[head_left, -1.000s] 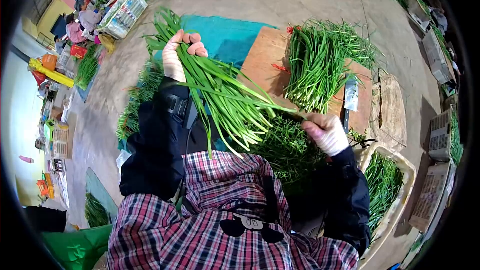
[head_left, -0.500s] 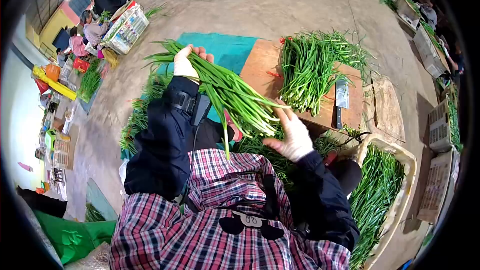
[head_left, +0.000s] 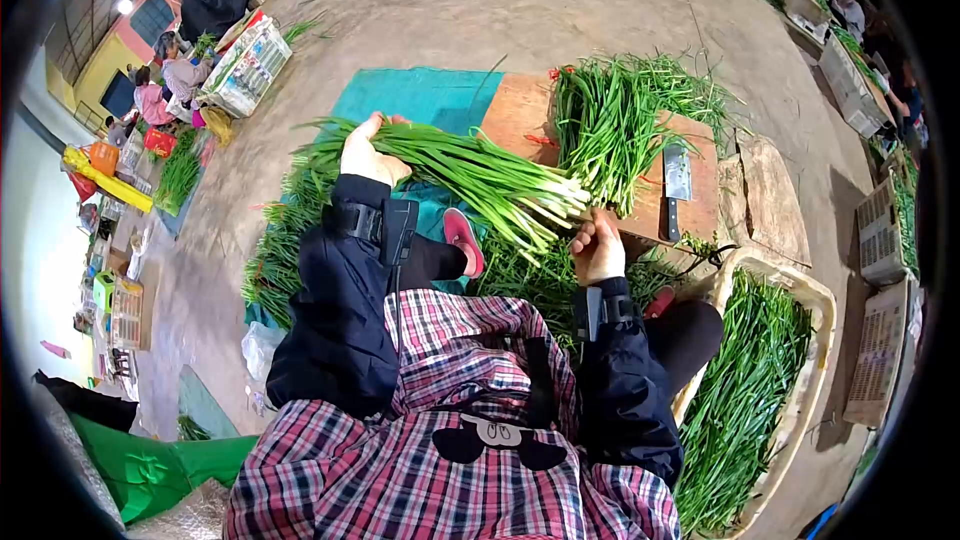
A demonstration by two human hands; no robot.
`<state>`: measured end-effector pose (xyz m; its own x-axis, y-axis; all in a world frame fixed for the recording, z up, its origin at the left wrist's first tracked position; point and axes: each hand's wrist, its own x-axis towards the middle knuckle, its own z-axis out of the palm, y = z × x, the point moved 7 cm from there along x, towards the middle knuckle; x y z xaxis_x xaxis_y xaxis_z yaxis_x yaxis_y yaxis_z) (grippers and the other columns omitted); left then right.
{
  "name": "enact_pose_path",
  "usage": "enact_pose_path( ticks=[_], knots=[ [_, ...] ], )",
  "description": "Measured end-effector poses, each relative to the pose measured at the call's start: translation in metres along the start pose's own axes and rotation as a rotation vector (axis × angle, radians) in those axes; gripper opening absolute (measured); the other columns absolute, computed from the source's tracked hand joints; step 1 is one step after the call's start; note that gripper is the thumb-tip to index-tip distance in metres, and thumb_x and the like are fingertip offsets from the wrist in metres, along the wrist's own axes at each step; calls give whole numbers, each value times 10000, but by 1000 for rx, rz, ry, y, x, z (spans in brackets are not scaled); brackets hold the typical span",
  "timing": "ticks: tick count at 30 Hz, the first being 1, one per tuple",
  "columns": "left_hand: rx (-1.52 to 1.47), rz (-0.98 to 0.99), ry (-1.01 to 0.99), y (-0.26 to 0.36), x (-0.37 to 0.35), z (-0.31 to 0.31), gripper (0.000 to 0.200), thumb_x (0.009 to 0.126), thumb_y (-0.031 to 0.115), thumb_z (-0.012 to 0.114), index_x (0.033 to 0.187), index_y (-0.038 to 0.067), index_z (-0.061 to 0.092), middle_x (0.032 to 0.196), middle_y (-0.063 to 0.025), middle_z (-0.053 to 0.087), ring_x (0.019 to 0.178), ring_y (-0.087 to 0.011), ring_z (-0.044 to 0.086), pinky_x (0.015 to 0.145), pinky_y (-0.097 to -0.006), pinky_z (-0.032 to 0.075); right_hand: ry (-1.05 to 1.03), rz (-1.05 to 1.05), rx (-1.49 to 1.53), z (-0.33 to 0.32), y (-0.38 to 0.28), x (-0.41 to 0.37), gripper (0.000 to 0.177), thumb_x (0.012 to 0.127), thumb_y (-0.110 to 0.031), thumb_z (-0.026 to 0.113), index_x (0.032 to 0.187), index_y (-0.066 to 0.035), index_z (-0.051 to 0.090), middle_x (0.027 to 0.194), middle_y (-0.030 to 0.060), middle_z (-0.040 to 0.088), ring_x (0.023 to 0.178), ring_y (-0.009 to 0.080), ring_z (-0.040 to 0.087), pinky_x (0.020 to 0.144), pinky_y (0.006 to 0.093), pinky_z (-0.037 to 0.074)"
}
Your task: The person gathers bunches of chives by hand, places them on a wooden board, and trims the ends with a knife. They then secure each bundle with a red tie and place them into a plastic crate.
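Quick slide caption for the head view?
Left hand grips a bunch of green onions by the leaves, right hand at its white ends, beside a wooden board with a cleaver.

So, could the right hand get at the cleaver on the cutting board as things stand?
Probably yes: the cleaver lies uncovered on the wooden board just beyond the right hand, handle toward the person. That hand is at the white ends of the scallion bunch, though.
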<state>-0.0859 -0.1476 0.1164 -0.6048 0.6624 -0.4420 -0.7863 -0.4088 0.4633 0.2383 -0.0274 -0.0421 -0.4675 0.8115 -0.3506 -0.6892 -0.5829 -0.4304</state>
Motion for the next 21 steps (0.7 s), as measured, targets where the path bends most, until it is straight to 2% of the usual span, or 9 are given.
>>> enact_pose_path(
  ticks=[3,6,8,11,14,16,18,19,21],
  knots=[
    [-16,101,74,1,-2,-8,104,919,188,541,917,98,489,949,-95,589,897,-298,568,865,-624,397,48,-62,-13,-12,-7,-24,255,944,-151,480,1181,-62,513,708,21,514,598,140,489,518,300,429],
    [-46,105,139,0,-6,-8,125,921,205,536,917,90,489,946,-104,591,896,-300,567,878,-612,396,-86,-172,-359,3,-11,-49,327,878,-92,597,1196,-43,541,948,53,635,798,144,593,720,287,508],
    [-44,86,115,2,-2,-14,140,921,217,536,916,85,488,941,-108,591,893,-304,566,884,-606,396,-257,-303,-739,37,-14,-72,431,816,-133,690,1218,-46,560,1216,77,569,1061,154,550,909,276,438],
    [-84,79,59,-3,5,-18,163,926,238,526,912,80,486,932,-108,590,890,-319,560,884,-605,396,-341,-362,-972,60,-6,-72,527,745,-213,749,1221,-80,567,1313,117,489,1209,203,456,1029,336,338],
    [17,108,15,-5,-4,-14,162,931,241,518,912,83,487,917,-96,587,889,-312,555,881,-602,398,-364,-465,-990,76,0,-68,429,752,-203,748,1133,-49,624,1332,118,474,1219,233,450,1038,342,325],
    [11,114,112,-9,-14,-9,152,931,243,519,912,96,490,909,-69,582,885,-294,552,881,-606,398,-319,-165,-613,81,14,-66,351,774,-161,737,1075,-13,634,1178,89,533,1050,188,531,947,321,414],
    [-42,125,109,-11,-14,-11,148,931,247,520,914,102,491,913,-56,581,877,-288,550,880,-607,397,-290,-214,-694,86,12,-66,239,832,-141,694,1037,-30,639,886,-25,601,774,68,525,724,208,426],
    [8,33,37,-14,-14,-8,138,932,241,515,917,106,491,908,-62,574,871,-292,548,877,-615,396,-287,-288,-757,82,12,-62,223,832,-133,693,1022,-27,642,889,-22,600,765,68,521,716,213,427],
    [-52,98,70,-13,-12,-10,128,928,230,508,906,106,484,878,-80,559,854,-297,543,884,-634,394,-275,-348,-806,76,14,-58,170,832,-126,691,955,-18,647,884,-13,599,754,70,519,717,222,429]
  ],
)
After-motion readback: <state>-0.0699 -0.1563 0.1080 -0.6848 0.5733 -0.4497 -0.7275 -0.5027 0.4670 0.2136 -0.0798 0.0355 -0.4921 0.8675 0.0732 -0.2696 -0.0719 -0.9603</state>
